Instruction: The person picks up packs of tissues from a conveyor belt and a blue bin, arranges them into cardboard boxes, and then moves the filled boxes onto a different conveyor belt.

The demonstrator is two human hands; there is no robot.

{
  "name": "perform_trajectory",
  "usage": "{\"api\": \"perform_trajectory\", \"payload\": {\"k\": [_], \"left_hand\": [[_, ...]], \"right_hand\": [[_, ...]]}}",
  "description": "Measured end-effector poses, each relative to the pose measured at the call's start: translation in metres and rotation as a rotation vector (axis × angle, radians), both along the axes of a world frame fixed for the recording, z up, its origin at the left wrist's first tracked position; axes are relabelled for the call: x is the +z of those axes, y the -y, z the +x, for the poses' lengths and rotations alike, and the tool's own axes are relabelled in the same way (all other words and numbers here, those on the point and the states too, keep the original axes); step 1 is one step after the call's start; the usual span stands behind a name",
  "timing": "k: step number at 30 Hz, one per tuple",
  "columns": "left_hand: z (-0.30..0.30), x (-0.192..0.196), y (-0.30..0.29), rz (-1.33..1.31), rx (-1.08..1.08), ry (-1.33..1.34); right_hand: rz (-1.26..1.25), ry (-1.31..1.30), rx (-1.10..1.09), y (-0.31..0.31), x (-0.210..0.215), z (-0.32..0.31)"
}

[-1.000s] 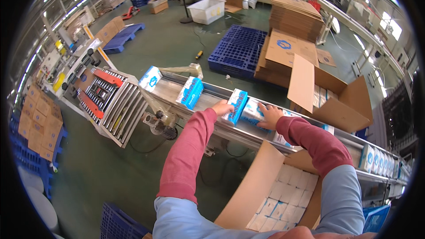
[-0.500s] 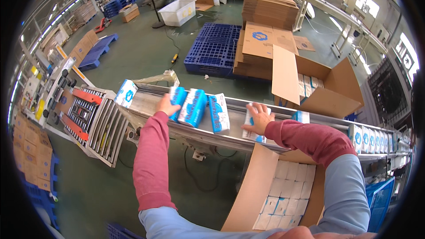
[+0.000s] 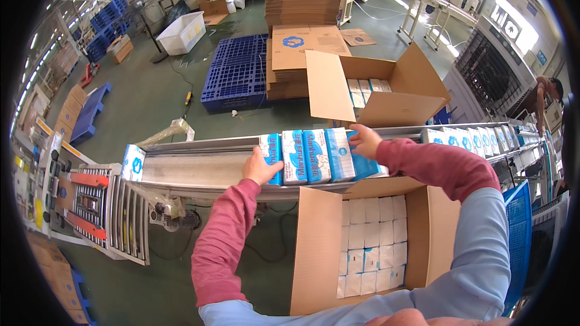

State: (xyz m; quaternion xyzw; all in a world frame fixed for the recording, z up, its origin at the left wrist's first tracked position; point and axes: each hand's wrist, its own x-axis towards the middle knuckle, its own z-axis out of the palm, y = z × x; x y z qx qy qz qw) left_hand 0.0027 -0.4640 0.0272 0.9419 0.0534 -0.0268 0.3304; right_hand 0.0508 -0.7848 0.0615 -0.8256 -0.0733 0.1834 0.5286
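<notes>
Several blue-and-white tissue packs stand in a close row on the metal conveyor. My left hand (image 3: 261,167) is at the row's left end, its thumb and fingers closed round the leftmost tissue pack (image 3: 272,145). Beside it are two packs with white fronts, then a pack (image 3: 339,155) with a pale side showing. At the right end a mostly blue pack (image 3: 364,167) leans, partly hidden under my right hand (image 3: 366,141). The fingers of my right hand are bent and apart, touching the packs near their top edge.
An open carton (image 3: 326,235) filled with white packs stands just below the conveyor (image 3: 199,169). Another open carton (image 3: 417,78) is beyond it. More packs (image 3: 465,139) line the belt at right, near another person (image 3: 538,102). One pack (image 3: 133,163) stands at the left end by a roller table.
The spaced, tilted packs now stand close together in a row. My hands have come nearer each other, the right one bringing its pack against the others. The view has swung right.
</notes>
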Motion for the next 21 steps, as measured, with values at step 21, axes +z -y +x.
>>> {"api": "perform_trajectory", "payload": {"k": [21], "left_hand": [[0.009, -0.022, 0.022, -0.699, 0.055, -0.09]], "right_hand": [[-0.316, 0.235, -0.071, 0.036, 0.006, -0.031]]}}
